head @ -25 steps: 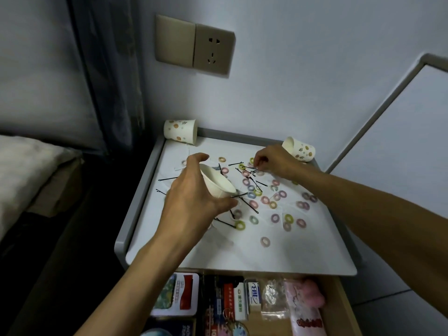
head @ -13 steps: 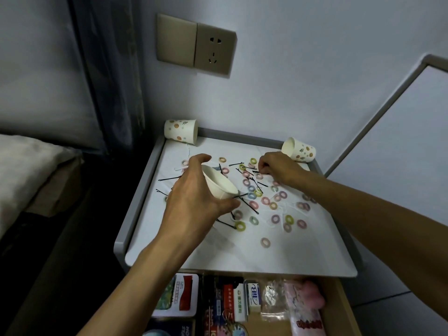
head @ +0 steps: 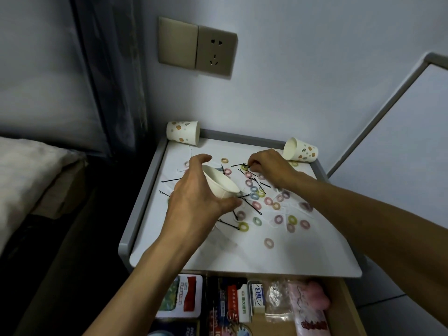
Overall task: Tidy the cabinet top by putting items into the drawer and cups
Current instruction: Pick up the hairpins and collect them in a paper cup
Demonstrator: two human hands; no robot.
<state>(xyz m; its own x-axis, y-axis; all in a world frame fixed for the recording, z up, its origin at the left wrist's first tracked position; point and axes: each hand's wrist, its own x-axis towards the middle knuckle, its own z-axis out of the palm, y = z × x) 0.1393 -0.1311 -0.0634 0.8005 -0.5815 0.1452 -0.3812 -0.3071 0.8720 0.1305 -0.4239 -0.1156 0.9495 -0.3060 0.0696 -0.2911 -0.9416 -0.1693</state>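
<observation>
My left hand [head: 194,202] grips a white paper cup [head: 221,181], tilted with its mouth toward the right, just above the white cabinet top [head: 278,253]. My right hand [head: 269,166] reaches to the far side of the top, its curled fingertips down on a black hairpin [head: 238,164] beside a yellow ring. Several small coloured rings [head: 278,218] and black hairpins [head: 253,206] lie scattered over the middle. The drawer [head: 339,309] below stands pulled out, with boxes and packets inside.
Two dotted paper cups lie on their sides: one [head: 183,132] at the back left corner, one [head: 300,150] at the back right by the grey raised rim [head: 143,197]. A wall socket [head: 215,53] sits above. A bed [head: 26,166] lies to the left.
My right hand moved back a little from the pile centre toward the far hairpin. The left hand and its cup stayed nearly in place.
</observation>
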